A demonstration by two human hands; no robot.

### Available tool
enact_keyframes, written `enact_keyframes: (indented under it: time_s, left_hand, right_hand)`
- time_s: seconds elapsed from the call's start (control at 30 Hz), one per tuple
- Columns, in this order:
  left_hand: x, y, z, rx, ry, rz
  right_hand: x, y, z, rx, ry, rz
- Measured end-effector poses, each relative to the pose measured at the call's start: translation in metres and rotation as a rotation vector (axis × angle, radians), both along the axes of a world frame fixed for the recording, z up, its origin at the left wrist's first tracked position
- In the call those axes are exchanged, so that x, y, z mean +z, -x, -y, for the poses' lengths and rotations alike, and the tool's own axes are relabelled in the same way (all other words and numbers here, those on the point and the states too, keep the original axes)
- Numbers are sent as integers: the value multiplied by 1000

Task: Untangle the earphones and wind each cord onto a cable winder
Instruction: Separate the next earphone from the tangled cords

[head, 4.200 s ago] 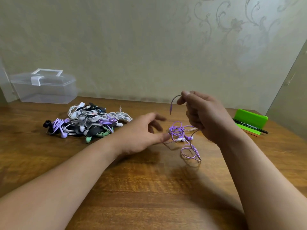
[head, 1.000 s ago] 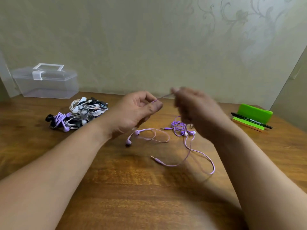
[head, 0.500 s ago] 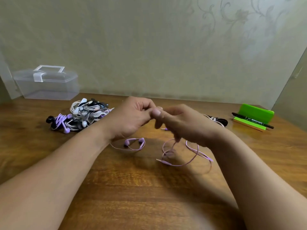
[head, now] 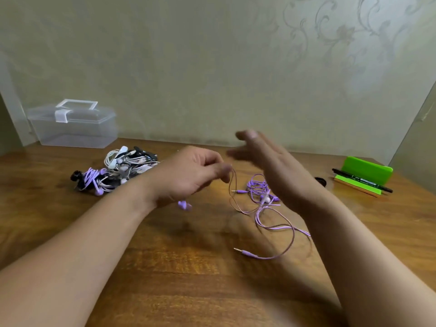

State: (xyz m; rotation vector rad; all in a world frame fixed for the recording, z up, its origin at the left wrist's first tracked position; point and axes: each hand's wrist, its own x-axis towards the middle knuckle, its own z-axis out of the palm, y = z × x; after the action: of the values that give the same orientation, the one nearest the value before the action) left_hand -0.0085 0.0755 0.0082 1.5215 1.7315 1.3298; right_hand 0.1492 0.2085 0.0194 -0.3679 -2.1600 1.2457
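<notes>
My left hand (head: 188, 177) hovers over the middle of the wooden table (head: 165, 267) and pinches a thin purple earphone cord (head: 232, 194) between thumb and fingers. Purple earbuds (head: 184, 205) dangle just below that hand. The cord loops down across the table to its plug (head: 244, 252). To the right of my left hand, my right hand (head: 269, 166) is raised with straight fingers, blurred, holding nothing. A second purple earphone bundle (head: 259, 187) lies partly hidden behind it. A tangled pile of earphones (head: 113, 172), purple, white and black, lies at the back left.
A clear plastic box (head: 73, 126) with a handle stands against the wall at the back left. At the far right a green holder (head: 364, 171) carries a black marker (head: 363, 184). A small black item (head: 321, 181) peeks out behind my right wrist.
My right hand let go of the cord and lifted up and away with fingers straightened. The left hand keeps its pinch, and the earbuds now hang beneath it off the table.
</notes>
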Motion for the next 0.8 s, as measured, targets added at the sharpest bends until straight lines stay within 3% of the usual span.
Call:
enact_keyframes:
  time_s: [0.1, 0.2, 0.43, 0.57, 0.67, 0.8]
  left_hand:
    - [-7, -2, -3, -7, 3, -32]
    - [-7, 2, 0, -23, 64, -36]
    - [-7, 12, 4, -112, 117, 209]
    - [-14, 4, 2, -269, 169, 325]
    - [-16, -7, -2, -378, 81, 471]
    - [-12, -5, -5, -339, -61, 574]
  right_hand:
    - [-13, 9, 11, 226, 100, 191]
    - [-14, 8, -6, 236, 4, 283]
    - [-12, -4, -35, 3, -9, 120]
    - [-18, 2, -38, -112, -22, 5]
    - [-31, 11, -38, -134, -24, 3]
    - [-38, 17, -29, -69, -16, 51]
